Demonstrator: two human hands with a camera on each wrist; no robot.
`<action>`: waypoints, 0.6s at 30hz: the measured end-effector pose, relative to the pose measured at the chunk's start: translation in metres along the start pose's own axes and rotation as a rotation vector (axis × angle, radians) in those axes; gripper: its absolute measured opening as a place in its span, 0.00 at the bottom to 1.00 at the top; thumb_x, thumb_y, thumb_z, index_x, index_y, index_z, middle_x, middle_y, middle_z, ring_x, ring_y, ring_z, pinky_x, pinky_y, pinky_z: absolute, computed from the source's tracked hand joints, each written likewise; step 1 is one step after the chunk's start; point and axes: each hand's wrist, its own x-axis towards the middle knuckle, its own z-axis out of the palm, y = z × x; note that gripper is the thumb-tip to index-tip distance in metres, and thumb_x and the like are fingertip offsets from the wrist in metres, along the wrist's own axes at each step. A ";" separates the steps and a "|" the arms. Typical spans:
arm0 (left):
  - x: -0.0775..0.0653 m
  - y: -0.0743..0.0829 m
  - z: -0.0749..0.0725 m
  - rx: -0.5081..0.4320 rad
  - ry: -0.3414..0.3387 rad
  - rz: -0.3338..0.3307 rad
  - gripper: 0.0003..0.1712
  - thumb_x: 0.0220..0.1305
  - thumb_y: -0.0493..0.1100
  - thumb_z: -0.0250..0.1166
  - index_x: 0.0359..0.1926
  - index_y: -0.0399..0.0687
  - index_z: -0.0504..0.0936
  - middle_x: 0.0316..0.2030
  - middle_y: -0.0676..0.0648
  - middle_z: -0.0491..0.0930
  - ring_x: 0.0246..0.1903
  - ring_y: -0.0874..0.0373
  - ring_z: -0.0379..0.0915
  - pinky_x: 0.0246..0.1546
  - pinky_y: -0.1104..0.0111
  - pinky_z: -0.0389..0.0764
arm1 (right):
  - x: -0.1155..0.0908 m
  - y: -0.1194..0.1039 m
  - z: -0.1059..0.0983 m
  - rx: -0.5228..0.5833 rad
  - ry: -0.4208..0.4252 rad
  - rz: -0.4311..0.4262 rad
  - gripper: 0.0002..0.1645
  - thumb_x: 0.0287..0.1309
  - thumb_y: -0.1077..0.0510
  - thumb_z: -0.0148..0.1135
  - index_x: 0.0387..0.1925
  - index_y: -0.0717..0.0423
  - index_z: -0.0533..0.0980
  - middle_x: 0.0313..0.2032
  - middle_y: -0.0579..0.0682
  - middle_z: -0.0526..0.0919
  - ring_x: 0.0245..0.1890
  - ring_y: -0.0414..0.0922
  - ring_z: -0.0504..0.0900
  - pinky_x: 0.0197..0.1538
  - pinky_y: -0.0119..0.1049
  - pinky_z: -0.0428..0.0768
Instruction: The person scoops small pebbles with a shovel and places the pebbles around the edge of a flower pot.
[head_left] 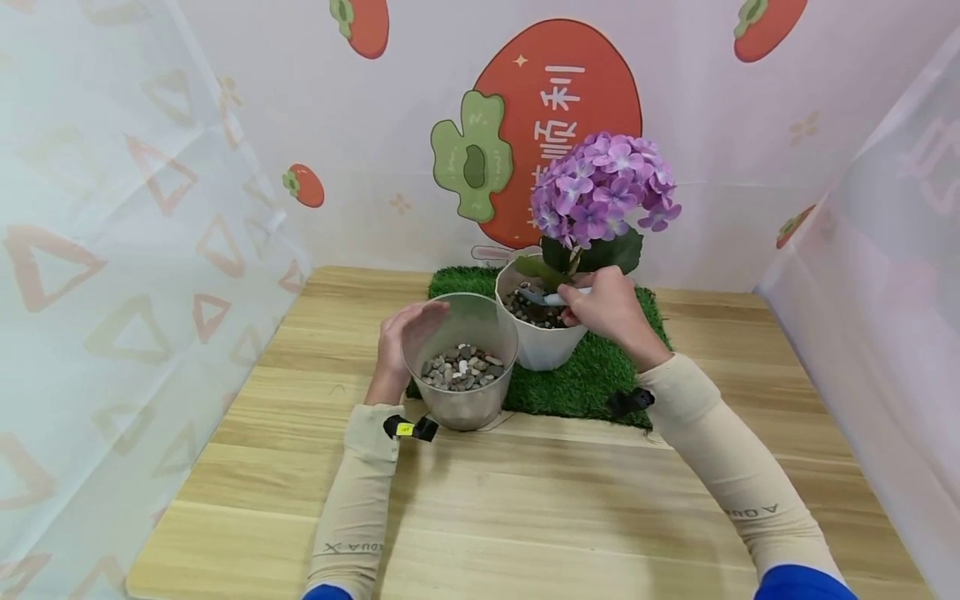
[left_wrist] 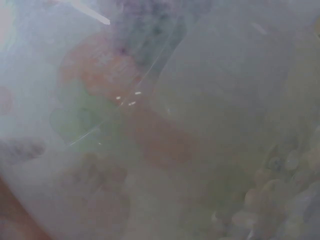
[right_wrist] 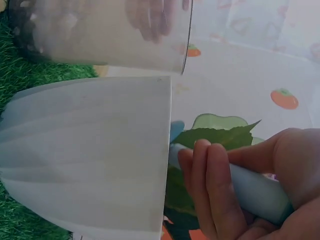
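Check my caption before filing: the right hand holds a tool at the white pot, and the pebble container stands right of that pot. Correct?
Wrong side: the head view shows the pebble container left of the white pot. The right hand does hold a tool there.

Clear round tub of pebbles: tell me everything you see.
The clear, round, open-topped tub looks plastic, narrows downward and stands upright. Mixed grey, tan and white pebbles cover its bottom. It sits at the front left corner of the green turf mat, left of the white pot. The left hand appears to rest against its left side.
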 end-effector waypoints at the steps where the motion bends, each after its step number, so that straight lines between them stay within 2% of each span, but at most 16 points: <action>1: 0.000 0.001 0.000 0.002 0.000 -0.002 0.21 0.81 0.34 0.45 0.53 0.26 0.84 0.49 0.36 0.90 0.53 0.45 0.88 0.69 0.56 0.82 | 0.000 0.000 -0.002 0.016 -0.011 0.007 0.21 0.75 0.48 0.60 0.43 0.61 0.89 0.27 0.52 0.92 0.35 0.53 0.94 0.25 0.30 0.79; 4: 0.001 0.001 0.000 0.014 -0.005 -0.014 0.21 0.82 0.35 0.46 0.52 0.29 0.85 0.49 0.39 0.91 0.53 0.47 0.88 0.70 0.57 0.82 | -0.001 0.002 -0.007 0.044 -0.041 0.016 0.21 0.74 0.48 0.62 0.47 0.62 0.88 0.29 0.52 0.93 0.35 0.51 0.94 0.29 0.29 0.82; 6: 0.001 0.001 0.000 0.021 -0.012 -0.019 0.21 0.82 0.35 0.46 0.53 0.29 0.85 0.48 0.41 0.91 0.53 0.48 0.88 0.70 0.58 0.81 | -0.002 0.005 -0.009 0.024 -0.037 -0.008 0.20 0.73 0.48 0.63 0.45 0.62 0.89 0.30 0.52 0.93 0.33 0.49 0.93 0.29 0.29 0.81; 10: 0.000 0.001 -0.001 0.030 -0.014 -0.011 0.21 0.82 0.36 0.46 0.54 0.27 0.84 0.48 0.41 0.91 0.53 0.48 0.88 0.70 0.58 0.81 | -0.004 0.009 -0.013 -0.040 -0.004 -0.085 0.16 0.69 0.50 0.65 0.38 0.57 0.91 0.30 0.53 0.92 0.23 0.42 0.80 0.24 0.31 0.72; 13: 0.000 0.002 -0.001 0.034 -0.012 -0.005 0.21 0.82 0.36 0.46 0.54 0.26 0.83 0.49 0.40 0.91 0.53 0.48 0.88 0.70 0.58 0.81 | -0.004 0.013 -0.016 -0.057 0.014 -0.130 0.14 0.66 0.52 0.67 0.38 0.58 0.91 0.32 0.55 0.91 0.21 0.41 0.72 0.23 0.32 0.70; 18: -0.001 0.002 0.000 0.029 0.002 -0.007 0.21 0.81 0.36 0.46 0.54 0.26 0.83 0.49 0.39 0.91 0.53 0.48 0.88 0.70 0.58 0.82 | -0.006 0.015 -0.023 -0.069 0.013 -0.172 0.15 0.64 0.55 0.69 0.44 0.62 0.89 0.35 0.60 0.89 0.21 0.41 0.73 0.21 0.31 0.72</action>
